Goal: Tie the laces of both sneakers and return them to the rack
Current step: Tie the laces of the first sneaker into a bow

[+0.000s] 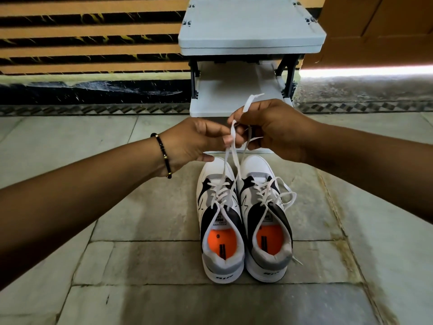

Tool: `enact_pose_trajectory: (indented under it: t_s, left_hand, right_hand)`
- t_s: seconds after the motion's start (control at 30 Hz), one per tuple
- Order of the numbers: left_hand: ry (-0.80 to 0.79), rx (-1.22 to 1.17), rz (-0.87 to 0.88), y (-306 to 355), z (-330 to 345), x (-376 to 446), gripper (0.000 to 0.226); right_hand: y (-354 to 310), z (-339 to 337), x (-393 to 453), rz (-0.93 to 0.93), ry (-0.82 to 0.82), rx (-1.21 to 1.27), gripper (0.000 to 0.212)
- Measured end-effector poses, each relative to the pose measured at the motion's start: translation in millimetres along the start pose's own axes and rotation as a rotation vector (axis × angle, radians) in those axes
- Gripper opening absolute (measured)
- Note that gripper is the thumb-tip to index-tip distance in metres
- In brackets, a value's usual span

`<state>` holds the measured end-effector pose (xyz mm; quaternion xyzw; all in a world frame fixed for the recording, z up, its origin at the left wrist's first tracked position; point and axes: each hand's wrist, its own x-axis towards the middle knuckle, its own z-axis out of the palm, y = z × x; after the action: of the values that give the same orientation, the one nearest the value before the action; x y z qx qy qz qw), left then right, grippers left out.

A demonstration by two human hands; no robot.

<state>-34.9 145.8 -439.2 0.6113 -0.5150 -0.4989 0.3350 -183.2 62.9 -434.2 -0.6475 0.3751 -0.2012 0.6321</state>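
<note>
Two white, black and grey sneakers with orange insoles stand side by side on the stone floor, heels toward me: the left sneaker (219, 221) and the right sneaker (266, 216). White laces (230, 158) rise from the left sneaker up to both hands above the toes. My left hand (194, 143) pinches one lace strand. My right hand (273, 129) grips the other strand, whose end sticks up past the knuckles. The right sneaker's laces (282, 194) lie loose and untied across its tongue and over its right side.
A grey two-tier shoe rack (250, 41) stands straight ahead against the wall, its lower shelf (234, 99) just beyond my hands. An orange and black striped wall (89, 43) is at left; a brown door (379, 31) at right. Stone floor tiles surround the sneakers.
</note>
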Motion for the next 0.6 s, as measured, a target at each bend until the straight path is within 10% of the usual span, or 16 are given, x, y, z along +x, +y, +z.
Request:
enact_pose_trajectory:
  t_s: [0.3, 0.6]
  left_hand:
    - [0.221, 0.006, 0.002, 0.5, 3.2, 3.6, 0.011]
    - [0.114, -0.096, -0.121, 4.9, 5.9, 1.4, 0.01]
  right_hand:
    - [1.5, 1.2, -3.0, -0.123, 0.034, -0.109, 0.015]
    - [2.3, 3.6, -4.9, -0.285, 0.007, -0.188, 0.013]
